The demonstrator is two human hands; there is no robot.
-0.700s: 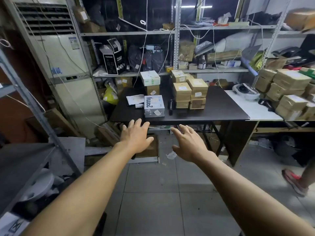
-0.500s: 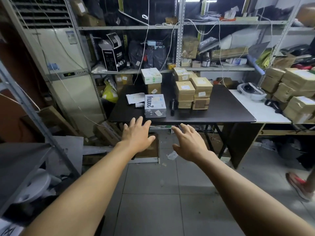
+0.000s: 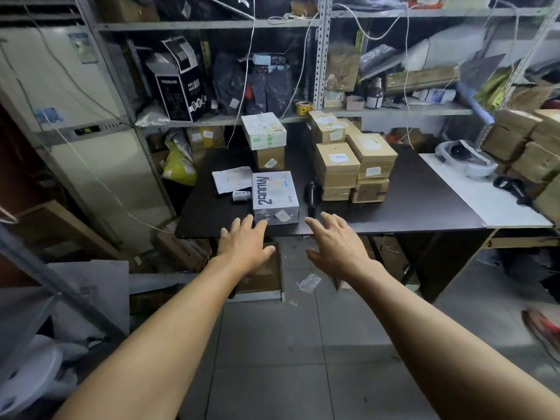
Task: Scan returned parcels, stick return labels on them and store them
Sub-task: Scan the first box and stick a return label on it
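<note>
The desk (image 3: 409, 207) has a matt black top, smooth and faintly reflective. At its 6 o'clock edge sits a white parcel (image 3: 275, 197) of smooth printed cardboard with paper stickers. Toward 12 and 1 o'clock stand brown parcels (image 3: 354, 169) of plain matt cardboard bearing white paper labels. At 10 o'clock lies a creased paper sheet (image 3: 231, 178). Beside the white parcel lies a scanner (image 3: 311, 194) of dark, slightly glossy plastic. Behind, the shelving (image 3: 321, 56) is grey painted metal with perforated uprights. The floor (image 3: 272, 344) is grey tile, smooth with a dull sheen.
</note>
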